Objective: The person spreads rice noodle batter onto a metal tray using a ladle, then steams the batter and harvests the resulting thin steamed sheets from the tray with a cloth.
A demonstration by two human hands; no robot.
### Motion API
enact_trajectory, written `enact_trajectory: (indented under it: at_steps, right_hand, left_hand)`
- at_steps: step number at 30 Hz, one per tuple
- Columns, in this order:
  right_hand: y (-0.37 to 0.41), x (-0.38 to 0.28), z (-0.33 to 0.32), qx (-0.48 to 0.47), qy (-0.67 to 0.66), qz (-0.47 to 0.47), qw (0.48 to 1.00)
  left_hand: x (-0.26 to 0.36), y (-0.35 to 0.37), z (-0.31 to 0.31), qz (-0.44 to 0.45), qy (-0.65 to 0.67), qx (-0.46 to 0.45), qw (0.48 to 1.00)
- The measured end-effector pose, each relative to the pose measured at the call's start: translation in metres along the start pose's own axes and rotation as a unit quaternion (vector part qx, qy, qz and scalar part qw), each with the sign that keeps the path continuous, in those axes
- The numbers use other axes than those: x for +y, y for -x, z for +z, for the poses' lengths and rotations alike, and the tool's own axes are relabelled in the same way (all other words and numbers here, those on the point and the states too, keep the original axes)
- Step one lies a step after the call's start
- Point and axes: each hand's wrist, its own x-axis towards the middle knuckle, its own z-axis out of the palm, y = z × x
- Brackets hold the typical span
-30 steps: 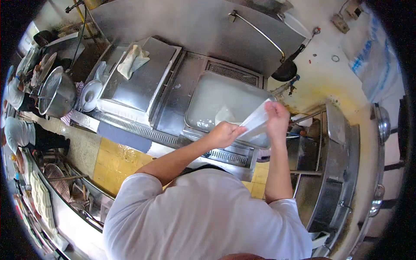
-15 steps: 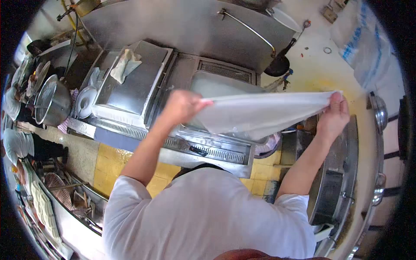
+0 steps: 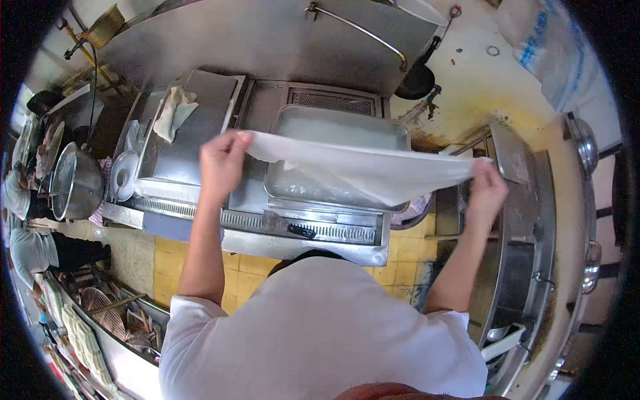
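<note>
A thin white cloth (image 3: 360, 163) hangs stretched between my two hands, its lower edge sagging to a point on the right. My left hand (image 3: 223, 163) pinches one upper corner, and my right hand (image 3: 487, 190) grips the opposite one. Below the cloth, a shallow metal tray (image 3: 313, 190) with a wet, whitish film rests on the steel steamer counter; the cloth covers part of it. A scraper with a black handle (image 3: 301, 231) lies on the slotted ledge in front of the tray.
Left of the tray is a flat steel cover (image 3: 200, 137) bearing a crumpled cloth (image 3: 175, 115). Farther left are a round lid (image 3: 123, 175) and a large metal bowl (image 3: 79, 180). A bent pipe (image 3: 363, 33) runs along the back wall. Two people (image 3: 40, 253) stand at far left.
Both hands have shifted left with the cloth, the left hand more visibly, and the cloth now hangs more level. More of the tray shows beneath it.
</note>
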Motion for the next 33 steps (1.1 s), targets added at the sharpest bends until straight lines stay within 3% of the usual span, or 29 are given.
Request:
enact_trajectory:
  at_steps: [1,3,4,5,7,10,12,14,16,18,20,22,24,31,33]
  right_hand:
    - [0.003,0.030,0.018,-0.020,-0.029,0.064,0.997]
    - [-0.005,0.080,0.053,-0.071,-0.070,0.111,0.989]
    - [-0.015,0.077,0.072,-0.070,-0.119,0.201,0.970]
    - [-0.034,0.090,0.086,-0.111,-0.130,0.164,0.972]
    - [-0.065,0.088,0.126,-0.080,-0.293,0.147,0.941]
    - [-0.100,0.130,0.161,-0.079,-0.313,0.192,0.927]
    - [-0.079,0.148,0.170,-0.192,-0.210,0.137,0.949]
    - [-0.033,0.149,0.170,-0.253,0.005,0.087,0.964]
    - [0.022,0.181,0.174,-0.227,0.238,-0.028,0.944]
    - [0.053,0.201,0.171,-0.293,0.292,0.107,0.904]
    - [0.075,0.220,0.172,-0.272,0.268,0.124,0.916]
    - [0.084,0.240,0.178,-0.255,0.240,0.143,0.926]
    - [0.090,0.256,0.182,-0.219,0.217,0.127,0.943]
    - [0.100,0.164,0.169,-0.277,0.320,0.126,0.897]
    - [0.106,0.150,0.159,-0.303,0.367,0.115,0.872]
  left_hand:
    - [-0.020,-0.002,0.013,-0.035,-0.053,-0.030,0.998]
    - [-0.060,-0.020,0.042,-0.170,-0.006,-0.089,0.981]
    - [-0.073,-0.036,0.060,-0.155,-0.003,-0.083,0.985]
    - [-0.079,-0.058,0.080,-0.139,0.001,-0.076,0.987]
    - [-0.082,-0.101,0.118,-0.073,0.187,-0.067,0.977]
    - [-0.131,-0.140,0.174,-0.006,0.177,-0.027,0.984]
    - [-0.129,-0.121,0.184,0.026,-0.137,-0.102,0.985]
    - [-0.120,-0.066,0.182,0.036,-0.165,-0.232,0.958]
    - [-0.176,-0.018,0.203,0.202,-0.334,-0.261,0.883]
    - [-0.199,0.004,0.198,0.219,-0.356,-0.246,0.874]
    - [-0.210,-0.002,0.193,0.237,-0.378,-0.227,0.866]
    - [-0.215,-0.013,0.185,0.181,-0.448,-0.336,0.809]
    - [-0.214,-0.009,0.174,0.173,-0.454,-0.365,0.794]
    - [-0.202,0.020,0.126,0.228,-0.477,-0.413,0.742]
    - [-0.195,0.024,0.124,0.194,-0.473,-0.438,0.740]
